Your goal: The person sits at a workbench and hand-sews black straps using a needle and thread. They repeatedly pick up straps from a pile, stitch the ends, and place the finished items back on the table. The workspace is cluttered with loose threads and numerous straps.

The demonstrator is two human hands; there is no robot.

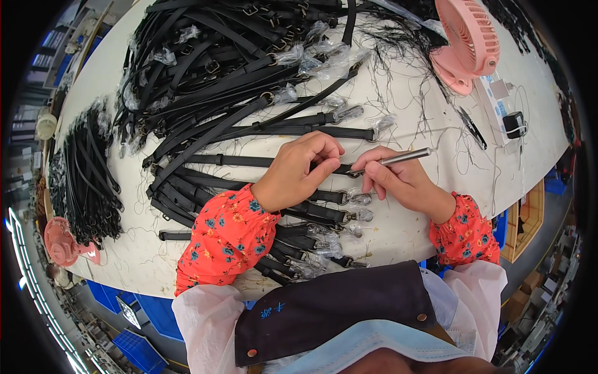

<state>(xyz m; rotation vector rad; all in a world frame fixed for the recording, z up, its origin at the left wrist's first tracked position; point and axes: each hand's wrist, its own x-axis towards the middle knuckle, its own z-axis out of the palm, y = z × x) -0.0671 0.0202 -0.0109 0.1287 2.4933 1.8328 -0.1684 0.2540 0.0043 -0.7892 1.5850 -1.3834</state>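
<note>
My left hand [302,169] is closed, its fingers curled over a black strap [243,161] near the buckle end; part of the strap is hidden beneath it. In my right hand [398,181] is a slim silver pen-like metal tool [408,156]. It slants, with its lower end by the strap's buckle [354,172] and its other end pointing up to the right. Both hands are close together over the table. Around them lie several more black straps [311,132], with metal buckles in clear plastic wrap [360,199].
A large heap of black straps [218,37] covers the far side of the white table [411,243]. Another strap bundle [93,174] lies at left. A pink fan [467,40], black snips [473,128], a power strip [495,112] and loose threads are at right. Another pink fan [59,240] stands at left.
</note>
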